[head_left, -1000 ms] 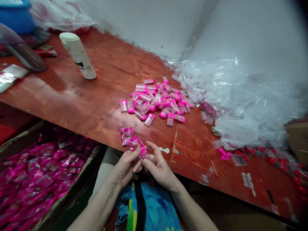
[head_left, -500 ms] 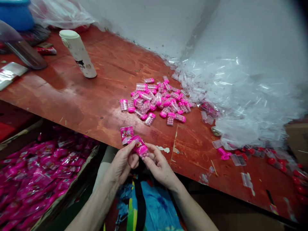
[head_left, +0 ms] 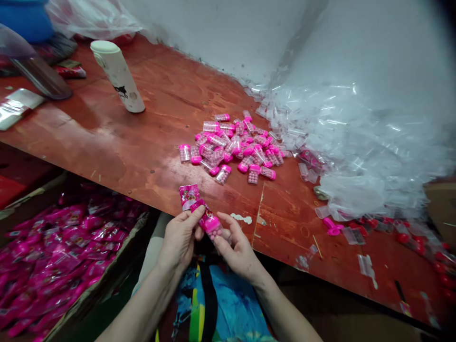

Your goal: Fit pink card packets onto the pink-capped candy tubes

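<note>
Left hand [head_left: 181, 237]: thumb on top, fingers curled beneath, pinched on a pink wrapper [head_left: 204, 213]. A second ago the thumb sat lower, by the cap; now it lies further up the printed film. Right hand [head_left: 237, 247]: thumb and fingertips closed on the lower end of a small bottle [head_left: 214, 233] of pink balls. Wrapper and bottle meet between the two hands at the table's near edge; earlier the pink cap stood out in front of the film, now the film reaches down to the cap. Whether it goes around the cap, cannot tell.

Loose packet [head_left: 188, 194] flat on the red table [head_left: 156, 142], just beyond the left hand, same spot as before. Bottle pile [head_left: 235, 145] further back, unchanged, pink caps pointing every way. Pale flask [head_left: 119, 78] upright, far left. Heap of clear plastic [head_left: 342, 147] to the right, against the wall [head_left: 228, 33]; pink plastic piece [head_left: 333, 227] at its near side, red pieces [head_left: 402, 237] right of that. Near left, below table level, box [head_left: 107, 263] filled with shiny pink packets [head_left: 60, 256]
</note>
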Demonstrator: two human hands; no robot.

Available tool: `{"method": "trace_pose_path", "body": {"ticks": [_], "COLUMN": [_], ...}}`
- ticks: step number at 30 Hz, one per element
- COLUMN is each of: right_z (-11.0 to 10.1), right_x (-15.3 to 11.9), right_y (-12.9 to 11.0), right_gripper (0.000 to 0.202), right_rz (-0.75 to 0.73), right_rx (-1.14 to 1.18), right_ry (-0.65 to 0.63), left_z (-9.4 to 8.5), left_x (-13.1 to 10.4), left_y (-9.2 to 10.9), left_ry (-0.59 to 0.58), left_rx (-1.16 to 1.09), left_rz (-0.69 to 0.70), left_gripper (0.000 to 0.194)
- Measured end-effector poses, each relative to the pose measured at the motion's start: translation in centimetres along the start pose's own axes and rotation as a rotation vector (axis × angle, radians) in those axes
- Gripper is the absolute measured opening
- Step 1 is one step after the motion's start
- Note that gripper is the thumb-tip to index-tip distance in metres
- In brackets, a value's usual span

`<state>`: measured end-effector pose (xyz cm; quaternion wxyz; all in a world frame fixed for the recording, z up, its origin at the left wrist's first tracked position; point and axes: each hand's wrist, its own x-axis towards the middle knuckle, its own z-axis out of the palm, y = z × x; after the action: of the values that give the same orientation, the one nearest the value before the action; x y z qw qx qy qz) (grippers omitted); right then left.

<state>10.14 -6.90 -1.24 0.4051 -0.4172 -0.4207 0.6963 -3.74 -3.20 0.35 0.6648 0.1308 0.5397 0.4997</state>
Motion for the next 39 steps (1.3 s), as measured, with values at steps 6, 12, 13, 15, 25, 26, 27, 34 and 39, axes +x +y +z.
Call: {"method": "trace_pose_path", "body": {"ticks": [6,12,13,15,25,26,27,34,39], "right_z": [-0.2,-0.5,-0.5,-0.5,-1.9,-1.9,-1.8,-0.2,0.3], "right_x": [0.1,0.4,0.5,0.4,0.4,0.4,0.5,1.1,1.9], "right_y": [-0.1,0.0,0.0,0.0,-0.2,-0.3,-0.3,-0.5,-0.7], "right_gripper": [0.057,0.061,0.061,0.062,0.026,0.025,0.024,0.023,0.024], "right_rz": [0.039,0.111,0.118,0.111,-0.074,-0.097,-0.114,-0.103,-0.1], "right_rx": [0.068,0.287,0.31,0.29,0.091,0.09,0.086,0.157,0.226], "right_ry": [0.003,-0.004,-0.005,0.009,0.185,0.176,0.165,0.256,0.356], "left_z": [0.2,0.3,0.3,0.2,0.1,0.2,0.2,0.7,0.5], "left_x": [0.0,-0.2,-0.3,-0.3,-0.3,-0.4,-0.4,-0.9,-1.4], "left_y": [-0.2,-0.3,-0.4,-0.5,0.2,0.2,0.2,-1.1,-2.0], "left_ry": [-0.04,-0.11,-0.128,-0.165,-0.067,-0.075,-0.089,-0.252,-0.231], "left_rx": [-0.012,0.008,0.016,0.03,-0.153,-0.175,-0.194,-0.098,0.145], "left_rz": [-0.031,-0.081,-0.089,-0.113,-0.203,-0.227,-0.248,-0.162,0.05], "left_gripper": [0.036,0.04,0.04,0.041,0.025,0.024,0.024,0.034,0.037]}}
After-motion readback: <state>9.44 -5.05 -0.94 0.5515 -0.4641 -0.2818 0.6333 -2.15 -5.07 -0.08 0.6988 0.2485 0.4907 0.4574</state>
